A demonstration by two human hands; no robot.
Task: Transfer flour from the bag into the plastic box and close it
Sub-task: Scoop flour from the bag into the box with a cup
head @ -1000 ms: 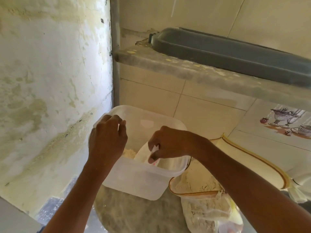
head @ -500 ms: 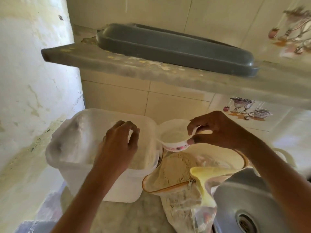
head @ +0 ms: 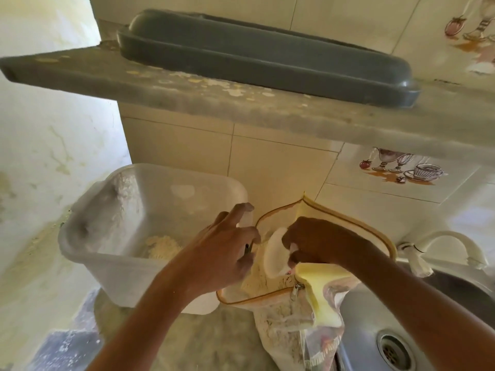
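Note:
The translucent plastic box [head: 107, 277] stands open on the counter at the left, with a little flour [head: 163, 247] at its bottom. Right of it sits the flour bag [head: 348, 223], its yellow-trimmed zip mouth wide open. My right hand [head: 321, 242] grips a small white bowl [head: 276, 253] and tips it down into the flour inside the bag. My left hand [head: 227, 253] is between box and bag, with its thumb and fingers at the bag's left rim. A grey lid [head: 267, 57] lies on the shelf above.
A concrete shelf [head: 241, 108] juts out overhead. A steel sink [head: 361, 317] with its drain [head: 393, 349] lies at the lower right, with a white tap [head: 442, 245] behind it. A rough wall [head: 53, 156] closes in the left side.
My right hand carried the bowl from inside the box over to the right and down into the bag. My left hand left the box's rim and moved to the bag's edge.

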